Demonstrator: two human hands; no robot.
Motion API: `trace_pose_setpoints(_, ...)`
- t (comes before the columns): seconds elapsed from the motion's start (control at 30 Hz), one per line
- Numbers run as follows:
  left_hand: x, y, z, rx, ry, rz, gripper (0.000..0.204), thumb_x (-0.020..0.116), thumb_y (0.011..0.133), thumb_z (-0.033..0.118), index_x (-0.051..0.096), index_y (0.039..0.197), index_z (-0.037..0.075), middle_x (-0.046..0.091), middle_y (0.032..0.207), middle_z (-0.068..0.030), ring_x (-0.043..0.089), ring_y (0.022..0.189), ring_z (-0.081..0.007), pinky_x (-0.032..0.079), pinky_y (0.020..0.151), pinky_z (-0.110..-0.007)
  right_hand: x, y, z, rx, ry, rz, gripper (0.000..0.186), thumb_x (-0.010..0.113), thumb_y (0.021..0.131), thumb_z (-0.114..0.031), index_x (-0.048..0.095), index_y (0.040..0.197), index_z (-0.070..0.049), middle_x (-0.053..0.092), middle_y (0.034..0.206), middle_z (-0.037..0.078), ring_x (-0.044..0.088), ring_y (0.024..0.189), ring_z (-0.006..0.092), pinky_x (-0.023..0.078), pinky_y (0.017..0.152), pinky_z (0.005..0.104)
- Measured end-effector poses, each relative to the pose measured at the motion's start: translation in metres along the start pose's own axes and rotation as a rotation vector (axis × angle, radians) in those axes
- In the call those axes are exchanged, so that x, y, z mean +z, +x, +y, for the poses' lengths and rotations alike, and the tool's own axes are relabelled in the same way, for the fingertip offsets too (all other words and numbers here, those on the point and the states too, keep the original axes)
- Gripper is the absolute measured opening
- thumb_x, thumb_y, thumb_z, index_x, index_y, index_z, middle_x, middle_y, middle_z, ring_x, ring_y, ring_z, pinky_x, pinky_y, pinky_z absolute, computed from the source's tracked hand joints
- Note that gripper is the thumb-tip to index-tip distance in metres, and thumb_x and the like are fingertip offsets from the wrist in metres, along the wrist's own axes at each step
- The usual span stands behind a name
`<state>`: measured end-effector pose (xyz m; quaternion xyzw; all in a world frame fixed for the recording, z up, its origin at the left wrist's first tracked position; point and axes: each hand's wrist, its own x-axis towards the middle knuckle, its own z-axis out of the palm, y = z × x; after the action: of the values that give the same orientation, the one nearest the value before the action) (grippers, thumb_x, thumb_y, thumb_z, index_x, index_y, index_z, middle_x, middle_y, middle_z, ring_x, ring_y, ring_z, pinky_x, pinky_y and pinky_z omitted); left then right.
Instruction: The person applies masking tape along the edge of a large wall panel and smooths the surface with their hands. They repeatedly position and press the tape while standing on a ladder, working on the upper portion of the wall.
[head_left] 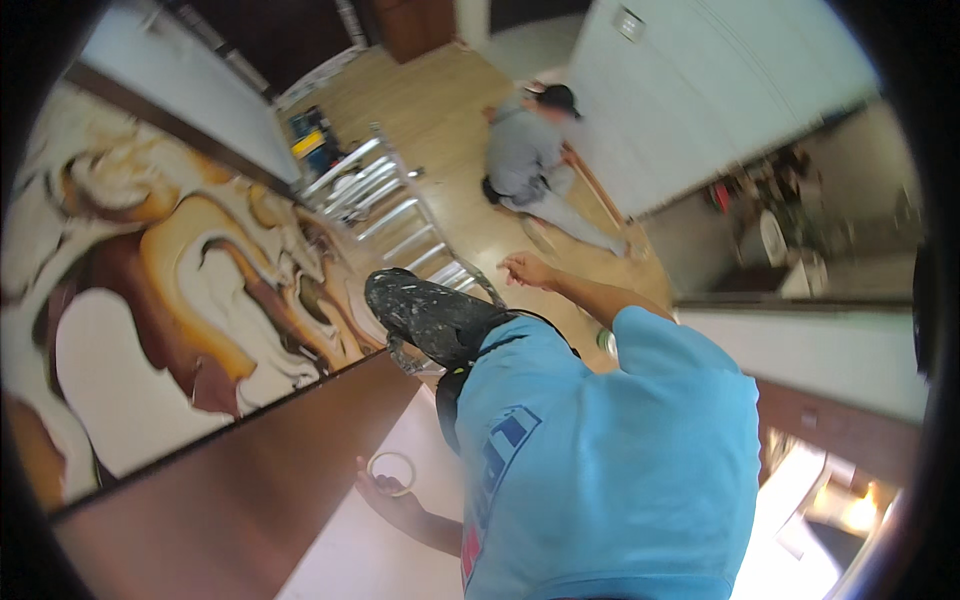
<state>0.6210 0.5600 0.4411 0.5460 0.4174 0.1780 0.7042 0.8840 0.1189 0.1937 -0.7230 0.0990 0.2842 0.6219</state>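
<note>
A large marbled panel (170,290) in cream, ochre and brown is seen at left, bordered below by a dark brown wooden ledge (240,480). An aluminium stepladder (385,205) is seen below, standing on a light wood floor (440,110). A second person (535,160) in grey clothes and a dark cap is seated on that floor beside a white wall (700,90). A blue and yellow object (312,140) is noted near the ladder; its kind cannot be told.
</note>
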Motion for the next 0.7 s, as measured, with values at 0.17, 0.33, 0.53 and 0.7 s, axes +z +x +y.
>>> trace_pose_setpoints(0.17,0.035,0.051,0.025,-0.079,-0.042,-0.074,0.025,0.063,0.105,0.019,0.051,0.120,0.003,0.066,0.139,-0.0086,0.043,0.052,-0.0009,0.040,0.042,-0.014,-0.018,-0.065,0.077,0.187,0.447,0.339,0.031,0.054,0.106,-0.022,0.062,0.128,-0.001,0.075,0.087,0.013,0.065,0.065,0.0149,0.052,0.059,0.0272)
trace_pose_setpoints(0.33,0.067,0.080,0.038,-0.083,0.072,-0.249,0.030,0.065,0.104,0.021,0.057,0.125,0.001,0.068,0.135,-0.0052,0.039,0.055,-0.0015,0.037,0.044,-0.015,-0.011,-0.141,0.159,0.235,0.490,0.566,0.029,0.058,0.104,-0.025,0.070,0.109,0.000,0.071,0.079,0.012,0.061,0.057,0.0156,0.049,0.051,0.0299)
trace_pose_setpoints(0.53,0.101,0.109,0.039,-0.159,0.094,-0.388,0.042,0.061,0.107,0.021,0.054,0.141,-0.002,0.062,0.083,0.0004,0.039,0.052,-0.0019,0.037,0.044,-0.015,0.033,-0.207,0.194,0.483,0.626,0.712,0.033,0.056,0.105,-0.034,0.066,0.093,-0.004,0.056,0.065,0.003,0.051,0.053,0.0135,0.041,0.049,0.0286)
trace_pose_setpoints(0.7,0.112,0.116,0.037,-0.188,0.071,-0.410,0.043,0.058,0.107,0.021,0.054,0.143,-0.002,0.053,0.074,0.0015,0.039,0.051,-0.0017,0.037,0.043,-0.016,0.057,-0.208,0.193,0.619,0.816,0.742,0.039,0.048,0.107,-0.040,0.062,0.098,-0.004,0.054,0.064,0.003,0.047,0.053,0.0146,0.042,0.051,0.0316)
